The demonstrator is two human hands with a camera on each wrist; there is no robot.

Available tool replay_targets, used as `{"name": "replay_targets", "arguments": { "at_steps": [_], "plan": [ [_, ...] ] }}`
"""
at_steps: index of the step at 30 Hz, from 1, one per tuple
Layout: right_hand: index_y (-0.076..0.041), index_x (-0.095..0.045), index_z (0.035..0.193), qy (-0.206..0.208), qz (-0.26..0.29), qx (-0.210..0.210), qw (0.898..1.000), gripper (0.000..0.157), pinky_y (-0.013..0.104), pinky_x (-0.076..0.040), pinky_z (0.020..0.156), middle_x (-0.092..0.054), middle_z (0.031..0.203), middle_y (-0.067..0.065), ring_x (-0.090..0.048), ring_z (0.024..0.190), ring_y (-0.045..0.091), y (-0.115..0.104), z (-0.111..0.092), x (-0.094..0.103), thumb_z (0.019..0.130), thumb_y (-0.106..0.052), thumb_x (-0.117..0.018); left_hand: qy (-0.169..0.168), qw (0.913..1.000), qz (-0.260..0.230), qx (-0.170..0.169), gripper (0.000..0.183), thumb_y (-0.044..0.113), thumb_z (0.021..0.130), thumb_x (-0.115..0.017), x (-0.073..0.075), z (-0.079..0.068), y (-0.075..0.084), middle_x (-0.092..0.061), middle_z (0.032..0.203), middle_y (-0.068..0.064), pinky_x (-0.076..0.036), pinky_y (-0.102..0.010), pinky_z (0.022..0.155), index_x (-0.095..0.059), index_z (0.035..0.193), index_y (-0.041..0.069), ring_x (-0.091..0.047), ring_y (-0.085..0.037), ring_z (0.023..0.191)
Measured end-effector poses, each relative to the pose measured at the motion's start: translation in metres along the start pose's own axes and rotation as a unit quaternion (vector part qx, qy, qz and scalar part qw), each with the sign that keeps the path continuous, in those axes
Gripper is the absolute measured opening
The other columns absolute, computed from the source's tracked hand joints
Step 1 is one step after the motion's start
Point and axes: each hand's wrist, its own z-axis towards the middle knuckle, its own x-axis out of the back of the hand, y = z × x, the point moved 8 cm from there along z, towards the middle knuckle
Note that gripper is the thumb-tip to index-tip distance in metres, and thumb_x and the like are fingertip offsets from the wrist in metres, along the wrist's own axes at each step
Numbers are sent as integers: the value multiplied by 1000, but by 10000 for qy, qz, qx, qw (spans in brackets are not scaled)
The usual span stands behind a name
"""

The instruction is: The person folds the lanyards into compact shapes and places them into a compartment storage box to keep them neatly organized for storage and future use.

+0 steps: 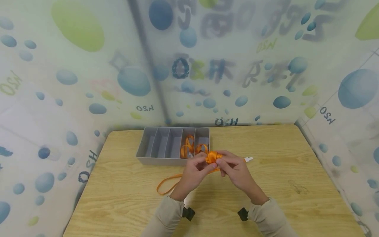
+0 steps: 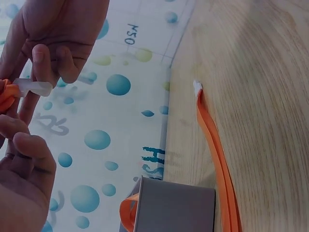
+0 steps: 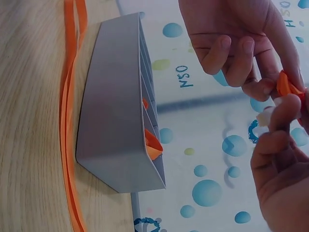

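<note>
Beige cloth sleeves (image 1: 167, 212) cover your forearms, nearest of all, with a small black block (image 1: 188, 214) at the inner side of each wrist. Beyond the cuffs, your left hand (image 1: 193, 169) and right hand (image 1: 238, 168) meet above the wooden table (image 1: 124, 197). Both have thumb and fingers bent in, pinching the orange bundle (image 1: 212, 157) between them. It is smooth, shiny flat ribbon folded into a compact lump, and a translucent pale clip (image 2: 37, 87) sticks out of it.

Below your hands lies a loose orange strap (image 2: 216, 145), flat and narrow, its lengths running side by side. It bends round in a loop to your left, and your hands and left wrist hide part of it from the head view; its white end piece (image 1: 248, 159) shows past your right hand. Farther right, a faint outline marks the pale wood grain.

Just behind stands the grey tray (image 1: 161, 161), long, straight-sided and smooth, split by thin walls into five compartments. Orange ribbons (image 1: 187, 146) curl in the two rightmost ones. Your left hand blocks the head view of the tray's near right corner.

At the back, the whitish wall (image 1: 118, 108) carries blue and green bubble shapes and lettering.
</note>
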Motion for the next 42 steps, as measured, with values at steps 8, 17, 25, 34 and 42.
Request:
{"name": "replay_targets", "arguments": {
  "at_steps": [8, 17, 25, 34, 42],
  "plan": [
    [6, -76, 90, 600, 217, -195, 9978, 12, 25, -42, 45, -65, 116, 26, -47, 50, 14, 5, -4, 8, 91, 10, -65, -165, 9987, 278, 398, 15, 7, 94, -69, -3, 0, -4, -64, 98, -11, -49, -21, 66, -72, 102, -6, -54, -10, 81],
    [9, -73, 91, 327, 493, -165, 9981, 22, 24, -47, 50, -63, 121, 20, -51, 54, 17, 1, -5, 5, 98, 9, -52, 25, 9994, 250, 239, 13, 0, 94, -66, -1, 1, -1, -61, 95, -11, -48, -20, 63, -71, 103, -8, -52, -9, 75],
    [14, -72, 99, 544, 637, 59, 9965, 15, 28, -48, 46, -61, 122, 32, -54, 52, 17, -2, -4, 5, 94, 11, -59, 238, 9990, 224, 300, 17, -1, 93, -67, 1, -1, 0, -58, 91, -11, -49, -20, 64, -70, 108, -9, -54, -9, 72],
    [12, -74, 94, 1012, 584, 170, 9930, 10, 24, -50, 47, -64, 113, 30, -55, 50, 17, -1, -7, 6, 88, 13, -66, 392, 9986, 243, 263, 18, -2, 92, -68, 3, -2, -1, -58, 88, -9, -46, -18, 59, -71, 109, -6, -51, -8, 66],
    [16, -69, 96, 825, 678, 458, 9932, 14, 24, -51, 51, -65, 113, 15, -55, 54, 17, -2, -7, 4, 93, 16, -55, 564, 9982, 202, 68, 18, -4, 91, -68, 5, -1, 2, -59, 95, -20, -53, -20, 66, -70, 108, -10, -58, -8, 75]
  ]
}}
